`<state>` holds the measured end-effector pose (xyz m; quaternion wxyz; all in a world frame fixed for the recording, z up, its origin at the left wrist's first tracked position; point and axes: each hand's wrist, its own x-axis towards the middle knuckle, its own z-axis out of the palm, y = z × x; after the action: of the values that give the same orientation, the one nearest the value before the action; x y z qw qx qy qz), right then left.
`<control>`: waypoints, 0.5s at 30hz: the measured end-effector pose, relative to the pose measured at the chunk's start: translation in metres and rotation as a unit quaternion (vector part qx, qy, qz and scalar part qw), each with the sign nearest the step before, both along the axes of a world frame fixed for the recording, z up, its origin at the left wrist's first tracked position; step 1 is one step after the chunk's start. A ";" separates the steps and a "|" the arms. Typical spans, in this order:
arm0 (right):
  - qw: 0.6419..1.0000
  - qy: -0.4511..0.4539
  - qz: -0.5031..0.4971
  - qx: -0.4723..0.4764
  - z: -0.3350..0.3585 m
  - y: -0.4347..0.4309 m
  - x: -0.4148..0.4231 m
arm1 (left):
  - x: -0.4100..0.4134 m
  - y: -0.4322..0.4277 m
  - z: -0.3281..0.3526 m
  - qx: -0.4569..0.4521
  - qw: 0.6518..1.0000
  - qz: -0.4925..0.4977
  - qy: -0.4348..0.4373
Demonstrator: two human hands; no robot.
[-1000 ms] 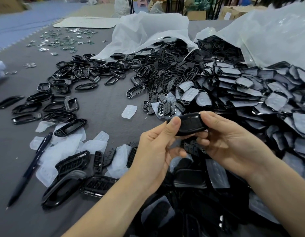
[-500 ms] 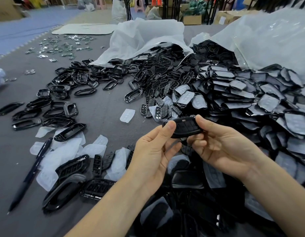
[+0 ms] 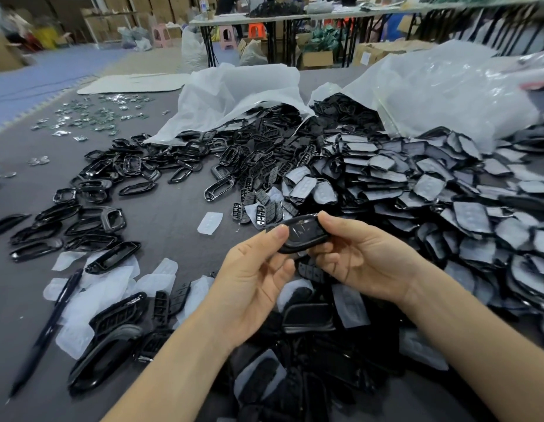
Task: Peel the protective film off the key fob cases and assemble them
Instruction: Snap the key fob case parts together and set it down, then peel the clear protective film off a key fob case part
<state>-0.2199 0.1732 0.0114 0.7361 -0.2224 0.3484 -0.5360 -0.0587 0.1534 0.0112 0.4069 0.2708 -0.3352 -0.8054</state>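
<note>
A: Where is the piece being worked?

B: A glossy black plastic key fob case (image 3: 304, 236) is held in the air between both hands. The left hand (image 3: 255, 278) pinches its left end, thumb on top. The right hand (image 3: 365, 260) grasps the right end, thumb over the upper edge and fingers curled beneath.

A: Peeling or assembling?

B: Assembling, I'd judge. The face shows bare gloss with no milky film, and both thumbs sit as if pressing parts together. Whether the seam is fully closed I cannot tell.

A: And next?

B: Probably an even squeeze round the edge, then a fresh piece from the heap of grey-filmed black shells (image 3: 432, 190), to the right of the held case and beyond it. Peeled translucent white film scraps (image 3: 112, 287) and open black oval frames (image 3: 112, 220) lie to its left, with a dark pen (image 3: 48, 330) farther left of those.
</note>
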 end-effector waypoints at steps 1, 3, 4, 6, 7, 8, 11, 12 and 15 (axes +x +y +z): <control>1.000 0.017 0.001 -0.019 0.002 0.001 0.000 | 0.001 0.001 0.000 -0.008 1.000 0.007 -0.006; 0.995 0.070 -0.004 -0.065 0.008 0.004 0.001 | 0.003 0.002 0.001 -0.021 1.000 0.020 -0.010; 0.992 0.092 -0.004 -0.089 0.012 0.006 0.002 | 0.004 0.002 0.002 -0.036 0.999 0.023 -0.011; 0.984 0.127 -0.006 -0.126 0.018 0.015 0.000 | 0.007 0.003 0.001 -0.088 0.996 0.020 -0.021; 0.981 0.139 -0.006 -0.136 0.019 0.023 0.000 | 0.006 0.005 0.000 -0.117 0.993 0.018 -0.031; 0.980 0.144 -0.005 -0.138 0.018 0.032 0.002 | 0.004 0.009 -0.002 -0.146 0.989 0.013 -0.037; 0.982 0.142 -0.028 -0.120 0.011 0.064 0.004 | -0.007 0.020 -0.011 -0.240 0.967 -0.010 -0.085; 0.983 0.136 -0.044 -0.112 0.010 0.073 0.002 | -0.010 0.023 -0.012 -0.248 0.964 -0.021 -0.097; 0.986 0.116 -0.069 -0.101 0.016 0.096 -0.011 | -0.018 0.027 -0.017 -0.256 0.961 -0.035 -0.095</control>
<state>-0.2306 0.2689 0.0271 0.6254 -0.3317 0.3897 -0.5890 -0.0765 0.1802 -0.0056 0.4004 0.2209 -0.5766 -0.6771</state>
